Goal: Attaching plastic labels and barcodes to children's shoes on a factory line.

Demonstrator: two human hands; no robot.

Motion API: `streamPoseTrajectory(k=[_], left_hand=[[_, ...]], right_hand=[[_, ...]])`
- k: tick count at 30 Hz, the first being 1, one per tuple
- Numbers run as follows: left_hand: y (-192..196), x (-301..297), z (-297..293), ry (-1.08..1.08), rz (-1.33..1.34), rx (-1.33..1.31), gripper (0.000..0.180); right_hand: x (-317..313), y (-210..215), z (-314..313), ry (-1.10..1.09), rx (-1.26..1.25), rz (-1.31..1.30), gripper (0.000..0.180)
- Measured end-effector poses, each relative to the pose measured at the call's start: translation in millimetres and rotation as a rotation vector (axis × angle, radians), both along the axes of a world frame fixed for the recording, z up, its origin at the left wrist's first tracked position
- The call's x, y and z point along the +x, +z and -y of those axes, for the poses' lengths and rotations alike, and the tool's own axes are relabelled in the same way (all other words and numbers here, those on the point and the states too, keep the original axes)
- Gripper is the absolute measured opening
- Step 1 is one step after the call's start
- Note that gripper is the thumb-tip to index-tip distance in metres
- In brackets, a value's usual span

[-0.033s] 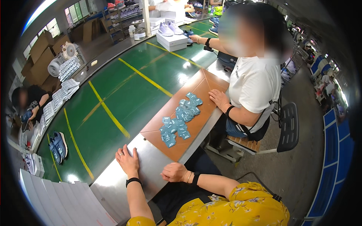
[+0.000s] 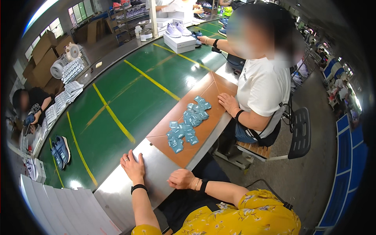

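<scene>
The left hand (image 2: pixel 133 166) lies flat on the bench (image 2: pixel 156 176), near its front edge. The right hand (image 2: pixel 181 179) rests to the right of it, at the bench edge. Behind both hands a cardboard sheet (image 2: pixel 211 94) lies on the bench, and a pile of small packets (image 2: pixel 188 123) lies on the sheet. A co-worker's hand (image 2: pixel 228 103) rests on the sheet, right of the packets. The conveyor belt (image 2: pixel 125 98) runs along the left of the bench. A pair of shoes (image 2: pixel 60 150) lies on it, far left.

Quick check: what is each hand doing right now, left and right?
Left hand: open, flat on the metal table edge, holding nothing.
Right hand: loosely curled, resting on the edge, holding nothing.
</scene>
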State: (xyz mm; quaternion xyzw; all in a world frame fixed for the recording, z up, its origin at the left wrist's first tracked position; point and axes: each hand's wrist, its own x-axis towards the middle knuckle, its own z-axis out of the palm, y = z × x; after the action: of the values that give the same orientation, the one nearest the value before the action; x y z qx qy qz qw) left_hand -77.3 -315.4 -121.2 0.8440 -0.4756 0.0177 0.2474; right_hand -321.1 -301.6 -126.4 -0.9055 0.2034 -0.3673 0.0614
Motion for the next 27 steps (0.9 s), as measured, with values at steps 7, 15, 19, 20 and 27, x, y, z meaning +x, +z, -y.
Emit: streamPoseTrajectory(k=[7, 15, 19, 20, 27], left_hand=[[-4.7, 2.1, -1.3, 0.009, 0.013, -0.03, 0.055], [-0.1, 0.7, -2.4, 0.002, -0.015, -0.035, 0.053], [-1.9, 1.8, -1.2, -0.006, -0.013, -0.046, 0.053], [-1.9, 1.5, -1.7, -0.001, -0.007, -0.052, 0.053], [-6.1, 3.8, -0.9, -0.004, 0.024, -0.068, 0.055]], right_hand=[[3.6, -1.7, 1.6, 0.015, -0.031, 0.038, 0.024], [4.3, -1.4, 0.5, -0.004, -0.037, 0.012, 0.026], [3.3, -3.6, 0.9, -0.007, -0.028, -0.021, 0.026], [3.6, -2.9, 0.7, -0.008, -0.031, -0.021, 0.026], [4.5, -1.5, 0.7, -0.009, -0.042, -0.03, 0.026]])
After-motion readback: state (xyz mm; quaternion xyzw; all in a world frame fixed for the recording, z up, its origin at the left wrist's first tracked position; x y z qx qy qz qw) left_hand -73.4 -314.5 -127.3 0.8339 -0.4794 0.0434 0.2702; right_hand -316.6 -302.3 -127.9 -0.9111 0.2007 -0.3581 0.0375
